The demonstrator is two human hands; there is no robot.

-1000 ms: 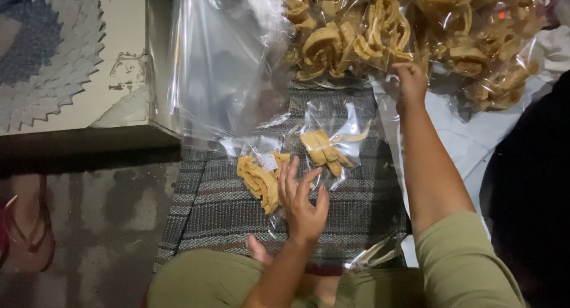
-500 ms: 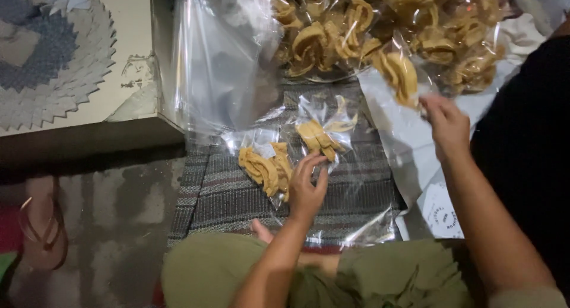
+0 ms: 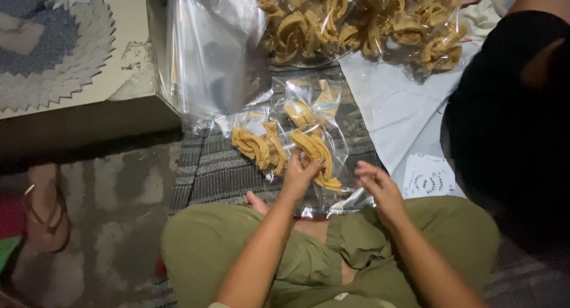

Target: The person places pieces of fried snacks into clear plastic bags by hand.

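Far out to the left of both hands, a brown strapped sandal (image 3: 44, 216) lies on the bare grey concrete floor (image 3: 119, 225), its lower end cut off by the frame edge. Above it a cream-coloured board with a blue and white zigzag round mat (image 3: 50, 46) is only partly in view.

Nearer, up and left of the left hand, stands a slack pile of empty clear plastic bags (image 3: 208, 52), presumably kept within reach. Just left of the left hand lies a small clear bag of curled yellow fried chips (image 3: 259, 146) on the grey striped woven mat (image 3: 219, 171).

The left hand (image 3: 298, 176) is closed on the open mouth of a second small clear bag of yellow chips (image 3: 317, 153), fingers curled over chip and film, seemingly to keep the opening steady. A third small packet (image 3: 306, 112) lies just beyond it.

The right hand (image 3: 380, 186) hovers beside that bag's lower right corner with fingers pinched narrow; whether it grips the film or anything at all I cannot tell.

Beyond both hands, a large heap of bagged yellow curled chips (image 3: 362, 23) runs out of the top edge. To the right of the right hand lie white printed round stickers (image 3: 428, 176) on a pale plastic sheet (image 3: 392, 100), and another person's dark form (image 3: 510, 124) hides whatever lies behind it.
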